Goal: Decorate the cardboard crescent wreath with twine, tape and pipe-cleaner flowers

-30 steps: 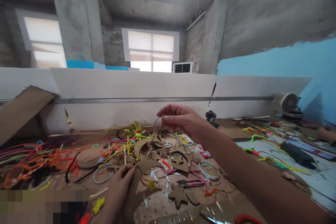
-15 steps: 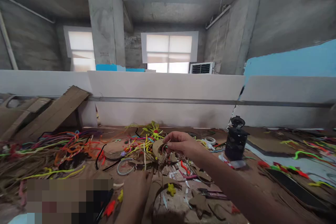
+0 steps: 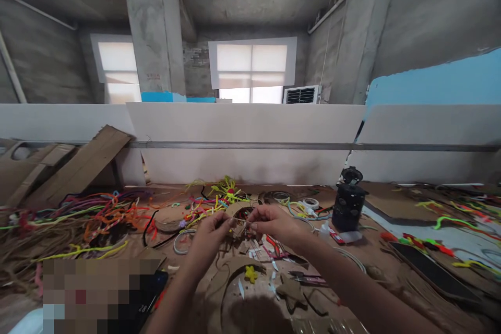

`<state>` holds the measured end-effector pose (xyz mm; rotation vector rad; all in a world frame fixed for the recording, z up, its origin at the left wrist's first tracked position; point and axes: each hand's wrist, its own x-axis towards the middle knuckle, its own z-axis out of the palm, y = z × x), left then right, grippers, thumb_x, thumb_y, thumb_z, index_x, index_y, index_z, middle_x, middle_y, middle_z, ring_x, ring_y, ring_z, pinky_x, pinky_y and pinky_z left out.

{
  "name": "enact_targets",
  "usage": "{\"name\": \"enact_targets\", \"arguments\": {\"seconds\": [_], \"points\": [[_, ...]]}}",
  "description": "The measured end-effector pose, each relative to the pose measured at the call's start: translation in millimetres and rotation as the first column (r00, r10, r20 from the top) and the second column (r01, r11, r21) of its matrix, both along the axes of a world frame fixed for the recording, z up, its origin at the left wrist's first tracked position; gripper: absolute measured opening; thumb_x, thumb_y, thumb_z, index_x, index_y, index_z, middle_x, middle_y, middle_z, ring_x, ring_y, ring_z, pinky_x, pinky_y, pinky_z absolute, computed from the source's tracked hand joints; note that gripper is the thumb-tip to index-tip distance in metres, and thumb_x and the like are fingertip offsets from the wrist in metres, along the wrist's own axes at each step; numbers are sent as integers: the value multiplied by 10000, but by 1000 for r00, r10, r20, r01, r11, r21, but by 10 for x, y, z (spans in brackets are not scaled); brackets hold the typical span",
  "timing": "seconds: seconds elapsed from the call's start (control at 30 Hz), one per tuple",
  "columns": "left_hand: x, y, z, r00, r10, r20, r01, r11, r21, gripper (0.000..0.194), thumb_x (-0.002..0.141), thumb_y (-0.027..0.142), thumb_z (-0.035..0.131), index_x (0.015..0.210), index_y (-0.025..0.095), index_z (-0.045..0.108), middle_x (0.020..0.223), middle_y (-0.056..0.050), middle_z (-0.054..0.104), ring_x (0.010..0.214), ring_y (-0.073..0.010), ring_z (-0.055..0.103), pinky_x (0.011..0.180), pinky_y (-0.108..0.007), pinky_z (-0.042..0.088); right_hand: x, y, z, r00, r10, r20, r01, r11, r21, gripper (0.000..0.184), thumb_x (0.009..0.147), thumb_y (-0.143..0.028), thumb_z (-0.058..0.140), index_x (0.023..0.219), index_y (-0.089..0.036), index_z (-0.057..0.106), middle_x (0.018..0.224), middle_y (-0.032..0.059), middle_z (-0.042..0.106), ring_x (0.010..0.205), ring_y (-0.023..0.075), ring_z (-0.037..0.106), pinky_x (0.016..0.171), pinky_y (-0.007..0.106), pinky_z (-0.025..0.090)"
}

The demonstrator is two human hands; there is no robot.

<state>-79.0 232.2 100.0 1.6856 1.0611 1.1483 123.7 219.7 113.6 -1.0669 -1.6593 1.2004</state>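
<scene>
Over the middle of the cluttered table, my left hand [image 3: 213,235] and my right hand [image 3: 274,223] face each other with fingertips pinched. Between them runs a short, thin, pale strand [image 3: 240,221], one end in each pinch; its exact kind is too small to make out. A curved cardboard piece [image 3: 235,212] lies just behind the fingers. Below my hands are white scraps, a yellow flower shape [image 3: 251,274], a curved brown strip [image 3: 223,284] and a brown star [image 3: 291,292]. Pink-handled cutters [image 3: 309,277] lie near my right forearm.
A black lidded container [image 3: 349,206] stands at the right, near a roll of white tape [image 3: 311,203]. Colourful pipe cleaners [image 3: 117,219] heap up at the left. Cardboard sheets [image 3: 84,162] lean against the white partition [image 3: 246,125]. A dark sole-shaped piece [image 3: 432,271] lies at right.
My left hand has risen from low on the table to meet the right. The strand now spans both hands. The curved cardboard piece is no longer upright at my right fingers.
</scene>
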Motion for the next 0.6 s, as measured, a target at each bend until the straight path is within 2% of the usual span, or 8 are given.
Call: {"name": "enact_targets", "arguments": {"seconds": [0.1,0.27,0.33,0.4,0.47,0.5,0.57,0.6], "points": [[-142,104,-53,996,81,-29,-81,997,10,347,746,554,589,713,209,567,577,76,428,535,-129,382,521,-243,315,263,-13,-180,996,-62,67,63,998,-22,127,707,-301,692,741,-199,624,553,-57,575,512,124,527,535,244,405],[-296,216,-201,978,168,-122,-167,986,21,349,743,551,556,725,206,609,618,17,548,590,-194,512,588,-313,431,569,-130,-423,977,-146,153,148,989,-5,103,707,-292,638,712,-201,591,554,-59,550,511,130,529,524,236,393],[-263,212,-237,963,210,-166,-203,977,59,311,710,483,595,762,188,678,739,-64,670,764,-276,607,743,-400,483,586,-190,-471,969,-159,187,161,987,6,69,713,-271,599,709,-202,589,543,-60,533,515,134,533,530,236,394],[-148,166,-252,952,241,-186,-222,968,118,325,695,411,620,889,179,737,1031,-143,732,1090,-352,586,987,-475,414,559,-242,-493,960,-165,224,163,986,29,54,718,-240,580,714,-196,611,562,-48,556,545,139,550,550,236,396],[43,79,-263,958,212,-193,-185,972,146,395,740,393,600,1047,192,746,1261,-143,690,1294,-339,485,1124,-461,299,511,-285,-490,947,-174,271,162,984,68,70,725,-216,594,732,-189,658,592,-34,595,580,143,564,564,234,382],[157,26,-275,966,164,-198,-138,981,138,410,783,405,571,1099,205,739,1284,-126,690,1294,-314,502,1130,-434,305,487,-303,-480,937,-183,296,163,982,91,83,733,-210,607,752,-188,684,603,-30,612,588,143,564,564,234,366],[384,-80,-316,979,32,-202,-16,997,79,428,863,454,501,1147,222,722,1209,-93,735,1166,-266,617,1035,-371,423,449,-335,-445,916,-209,342,168,975,145,98,754,-209,632,783,-195,724,612,-27,631,594,143,553,562,237,333],[483,-127,-344,978,-27,-205,36,998,42,423,880,480,484,1104,220,730,1097,-79,767,1059,-252,666,949,-343,478,440,-351,-424,906,-222,360,169,970,172,104,765,-210,639,793,-199,738,620,-26,637,601,144,547,564,238,321]]}}
